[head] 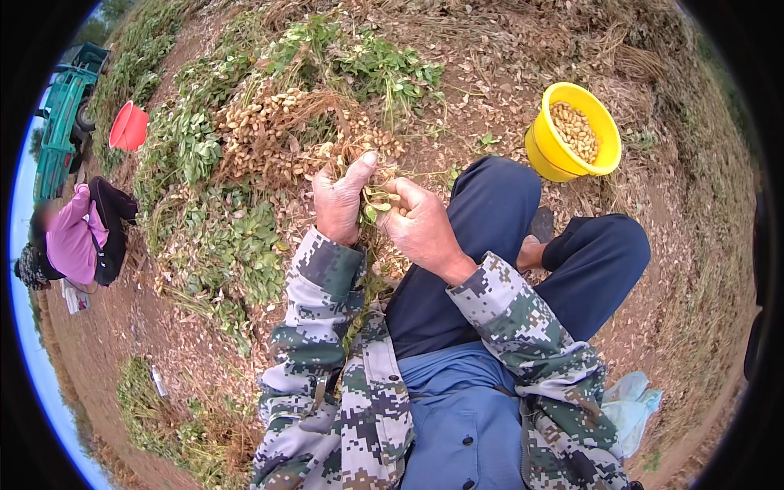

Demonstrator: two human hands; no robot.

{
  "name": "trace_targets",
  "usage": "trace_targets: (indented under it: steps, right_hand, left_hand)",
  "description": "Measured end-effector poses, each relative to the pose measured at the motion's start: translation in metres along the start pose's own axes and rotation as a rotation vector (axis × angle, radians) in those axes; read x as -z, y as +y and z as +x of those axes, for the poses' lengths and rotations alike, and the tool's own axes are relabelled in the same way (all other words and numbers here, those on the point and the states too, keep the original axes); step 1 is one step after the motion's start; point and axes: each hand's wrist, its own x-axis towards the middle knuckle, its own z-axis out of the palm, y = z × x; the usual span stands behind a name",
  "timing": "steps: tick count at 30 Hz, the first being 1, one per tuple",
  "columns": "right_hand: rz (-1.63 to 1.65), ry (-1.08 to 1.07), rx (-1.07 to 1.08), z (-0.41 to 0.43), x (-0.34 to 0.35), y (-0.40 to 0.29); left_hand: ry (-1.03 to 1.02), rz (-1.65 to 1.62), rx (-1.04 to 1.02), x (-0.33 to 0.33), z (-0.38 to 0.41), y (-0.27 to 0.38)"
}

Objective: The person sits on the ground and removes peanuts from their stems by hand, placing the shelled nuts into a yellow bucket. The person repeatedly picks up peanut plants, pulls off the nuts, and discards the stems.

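Observation:
My left hand (pixel 340 199) grips an uprooted peanut plant (pixel 369 278), its stem hanging down along my left sleeve. Roots and pods stick out above the thumb. Close beside it, my right hand (pixel 422 225) has its fingers curled at the same plant, near some small green leaves (pixel 380 205). A pale pod seems to show between those fingers, partly hidden. Just beyond my hands lies a heap of pulled peanut plants, with clusters of unpicked peanuts (pixel 257 125) and brown roots. A yellow bucket (pixel 539 150) holding loose peanuts (pixel 574 131) stands past my knees, to the right.
Leafy peanut vines (pixel 236 245) cover the ground on the left. Farther off sit a red bucket (pixel 130 127), a person in a pink top (pixel 76 236) and a green truck (pixel 58 138). A plastic bag (pixel 631 407) lies at my right, a bottle (pixel 158 381) at lower left.

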Motion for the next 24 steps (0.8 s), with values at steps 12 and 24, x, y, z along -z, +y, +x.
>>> trace_targets:
  steps: [12,24]
  right_hand:
    - [-0.196,-0.056,-0.095,-0.007,0.017,-0.002]
    - [0.295,-0.236,-0.527,-0.002,0.025,-0.011]
  left_hand:
    - [0.068,0.693,-0.393,0.006,-0.001,-0.013]
    - [0.082,0.879,-0.557,-0.014,-0.020,0.001]
